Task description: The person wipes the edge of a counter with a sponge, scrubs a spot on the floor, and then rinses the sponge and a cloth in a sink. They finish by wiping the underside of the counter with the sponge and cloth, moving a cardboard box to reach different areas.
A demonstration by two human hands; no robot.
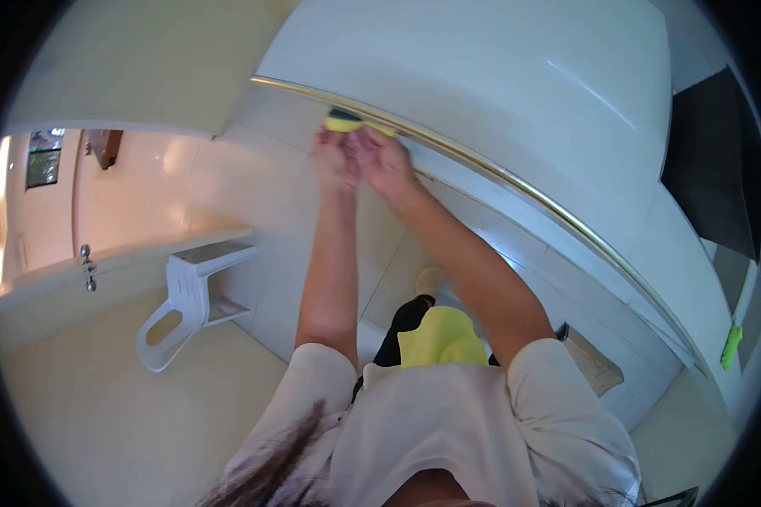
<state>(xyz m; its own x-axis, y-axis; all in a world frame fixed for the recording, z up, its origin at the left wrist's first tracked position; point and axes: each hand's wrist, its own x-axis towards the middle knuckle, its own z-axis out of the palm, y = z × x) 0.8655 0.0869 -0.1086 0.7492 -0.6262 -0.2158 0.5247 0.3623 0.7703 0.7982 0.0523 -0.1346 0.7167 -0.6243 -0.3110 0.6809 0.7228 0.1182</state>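
Observation:
A yellow sponge with a dark green scouring side [343, 123] is in my hands, right beside a gold-coloured metal rail [473, 152]. My left hand [336, 159] is closed around the sponge's lower left part. Close against it, my right hand [384, 162] has its fingers on the yellow at the right, just under the rail. Both arms stretch forward, the wrists near each other. The rail runs along the edge of a large white panel [482, 76]. A yellow cloth [442, 338] hangs at my waist.
A white plastic chair [186, 296] stands to the left by the wall with a door knob [88, 269]. Pale tiles cover the floor [271, 194]. On the right are a dark panel [714, 160], a bright green handle-like object [731, 346] and a brownish mat-like piece [594, 359].

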